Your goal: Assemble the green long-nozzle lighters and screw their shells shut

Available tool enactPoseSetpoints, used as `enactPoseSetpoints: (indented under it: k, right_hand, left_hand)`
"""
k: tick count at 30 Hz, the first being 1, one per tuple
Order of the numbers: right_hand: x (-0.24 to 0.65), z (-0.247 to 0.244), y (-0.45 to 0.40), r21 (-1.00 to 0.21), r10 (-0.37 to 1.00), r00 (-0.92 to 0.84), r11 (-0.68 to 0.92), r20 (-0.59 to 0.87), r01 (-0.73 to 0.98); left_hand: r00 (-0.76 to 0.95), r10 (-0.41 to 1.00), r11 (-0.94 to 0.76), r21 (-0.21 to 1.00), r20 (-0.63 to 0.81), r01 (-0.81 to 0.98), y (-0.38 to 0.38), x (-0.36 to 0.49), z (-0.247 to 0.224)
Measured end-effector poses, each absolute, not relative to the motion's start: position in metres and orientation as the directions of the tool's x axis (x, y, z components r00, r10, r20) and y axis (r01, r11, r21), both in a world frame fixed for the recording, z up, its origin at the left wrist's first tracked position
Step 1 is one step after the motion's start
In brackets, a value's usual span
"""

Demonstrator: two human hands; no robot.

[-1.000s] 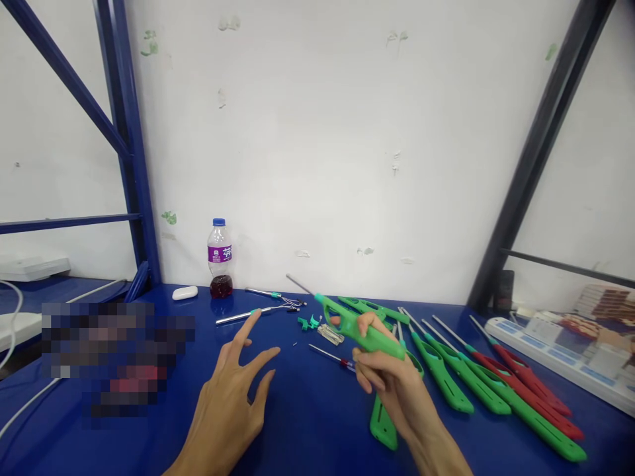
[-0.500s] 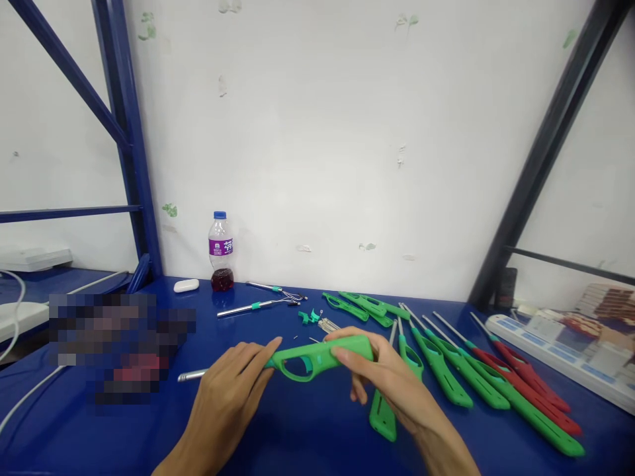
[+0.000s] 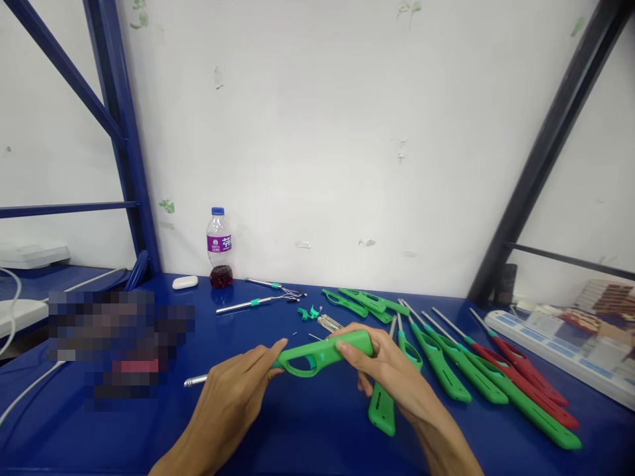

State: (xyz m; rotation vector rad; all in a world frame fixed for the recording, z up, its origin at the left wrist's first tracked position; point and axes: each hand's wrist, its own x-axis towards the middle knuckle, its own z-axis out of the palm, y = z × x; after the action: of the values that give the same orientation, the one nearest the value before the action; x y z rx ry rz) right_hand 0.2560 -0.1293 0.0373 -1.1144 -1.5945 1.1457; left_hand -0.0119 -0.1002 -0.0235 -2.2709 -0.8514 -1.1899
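A green gas lighter with a long metal tube is held level above the table between both hands. My left hand is closed round its front, where the tube meets the body; the metal tip sticks out to the left. My right hand grips the rear of the handle, thumb pressed on its near side. The teal trigger shows inside the loop. Behind the lighter lie small teal trigger parts, some thin metal pieces and two loose metal tubes with wires.
Several green lighters and red lighters lie fanned out on the right. Green shell halves rest near the wall. A bottle and a white case stand at the back left. A power strip lies far right.
The lighter has shifted slightly to the right and its rear end is raised a little. Both hands keep their hold, and the left has moved slightly rightward. The view has shifted a little.
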Motion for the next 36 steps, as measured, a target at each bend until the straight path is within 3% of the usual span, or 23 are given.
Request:
enactPoseSetpoints:
  k: [5,10,16,25,36]
  right_hand:
    - [0.258,0.041,-0.129,-0.964,0.951,-0.261,0.213,0.167,0.159]
    - [0.258,0.042,-0.129,-0.945,0.954,-0.205,0.26,0.22,0.196]
    - [0.253,0.044,-0.135,-0.87,0.951,-0.166,0.307,0.262,0.386]
    - [0.259,0.037,-0.149,-0.683,0.949,-0.261,0.308,0.175,0.662]
    - [0.243,0.024,-0.136,-0.671,0.94,-0.304,0.326,0.155,0.666]
  left_hand:
    - [0.456,0.305,-0.734,-0.099,0.836,0.672,-0.102,-0.011,-0.02]
    - [0.453,0.368,-0.754,-0.025,0.812,0.656,-0.107,-0.009,-0.015]
    - [0.37,0.397,-0.721,0.036,0.84,0.692,-0.106,-0.008,-0.015]
    - [0.412,0.552,-0.712,0.152,0.725,0.686,-0.104,-0.005,-0.023]
    - [0.463,0.655,-0.672,0.18,0.596,0.718,-0.093,-0.015,-0.038]
